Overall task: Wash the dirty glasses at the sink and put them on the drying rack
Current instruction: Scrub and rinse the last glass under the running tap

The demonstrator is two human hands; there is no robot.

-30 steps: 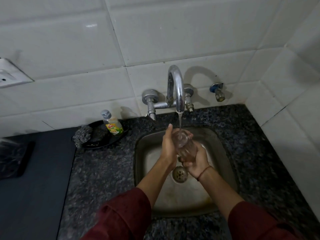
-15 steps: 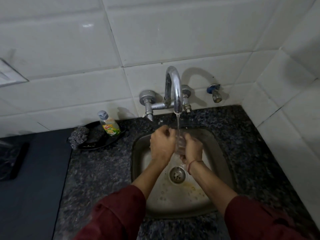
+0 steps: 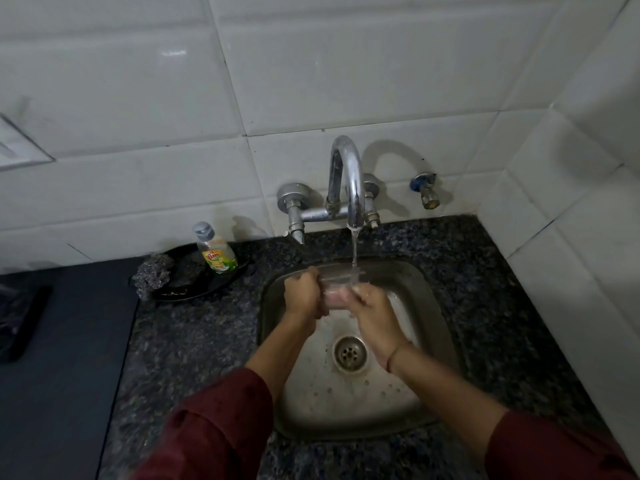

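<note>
One label can be read, on the dish soap bottle (image 3: 215,250) by the wall: a red logo, seemingly "Vim" - smaller print too blurred.

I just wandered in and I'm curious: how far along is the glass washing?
Done: no washed glass set aside is in view. In hand: one glass lies sideways between the left hand and right hand, under the running stream from the tap, over the sink. Left: setting this glass to dry; whether more dirty ones wait cannot be seen.
</note>
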